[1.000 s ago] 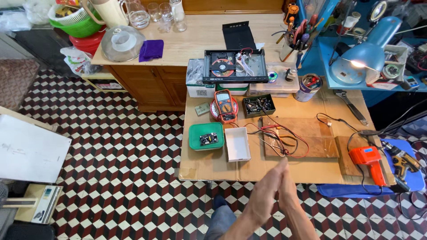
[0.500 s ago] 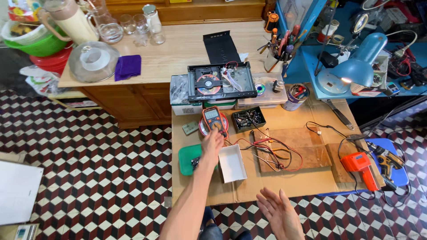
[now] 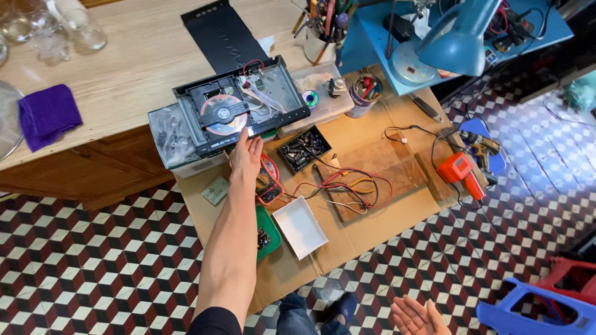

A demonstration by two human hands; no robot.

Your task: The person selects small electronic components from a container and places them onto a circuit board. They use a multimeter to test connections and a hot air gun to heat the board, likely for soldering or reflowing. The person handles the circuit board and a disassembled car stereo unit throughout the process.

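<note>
Screens and labels on my tabletop

Multimeter [image 3: 268,180], red-edged with a small dark screen, lies half under my left hand [image 3: 246,156]; disc [image 3: 223,116] shows a silver-orange label in the opened player [image 3: 239,105].

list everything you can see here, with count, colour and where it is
disc player: 1, black, cover off, back of the low table
multimeter: 1, red and black, under the left forearm
tray: 1, white, front of the table
tub: 1, green, left of the white tray
parts box: 1, black, mid table
wooden board: 1, brown, with red and black leads
drill: 1, orange, right edge
lamp: 1, blue, top right
cloth: 1, purple, wooden counter
left hand: reaching to the player's front edge
right hand: open, empty, bottom edge
</note>
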